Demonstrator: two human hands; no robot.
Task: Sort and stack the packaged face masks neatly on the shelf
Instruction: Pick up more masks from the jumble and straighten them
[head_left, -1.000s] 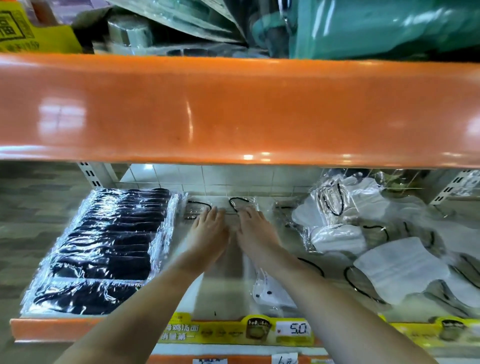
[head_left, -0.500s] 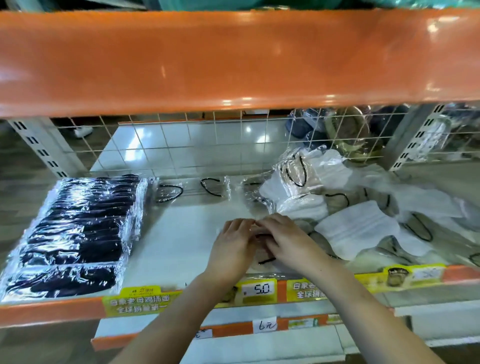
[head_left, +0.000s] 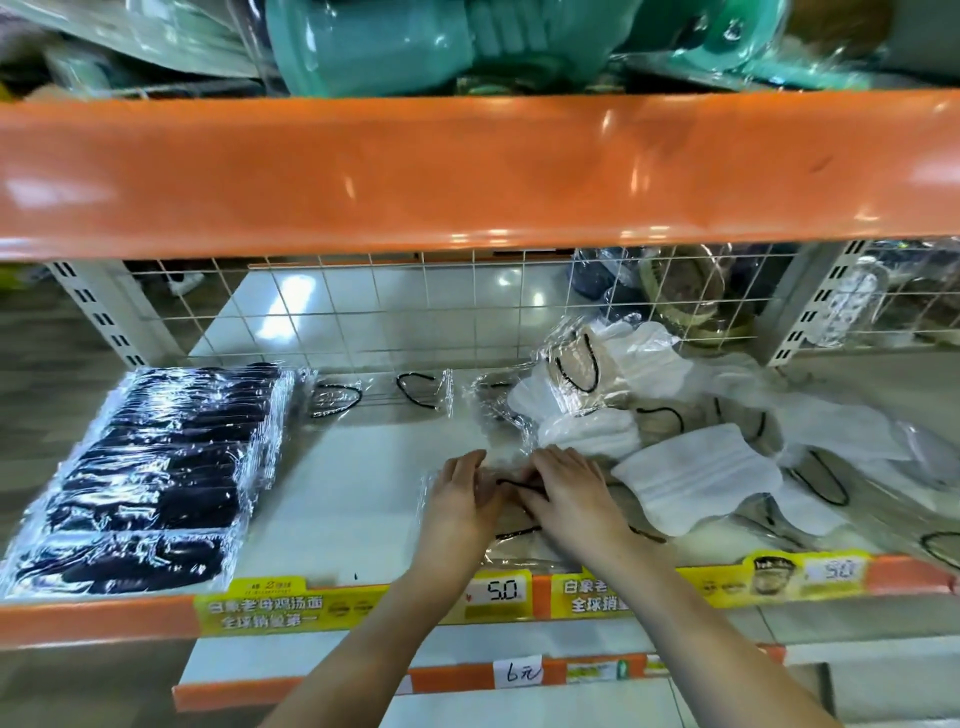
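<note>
Near the shelf front, left hand and right hand lay flat, fingers straight, pressing one clear mask pack. Black stack sat left; loose white packs right. Risk: slick film could slide off the edge under uneven pressure.

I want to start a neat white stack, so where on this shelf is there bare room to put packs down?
The bare white shelf between the black mask stack and your left hand is free, back to the two clear packs by the wire grid. Right of your right hand, the loose white masks crowd the shelf.
</note>
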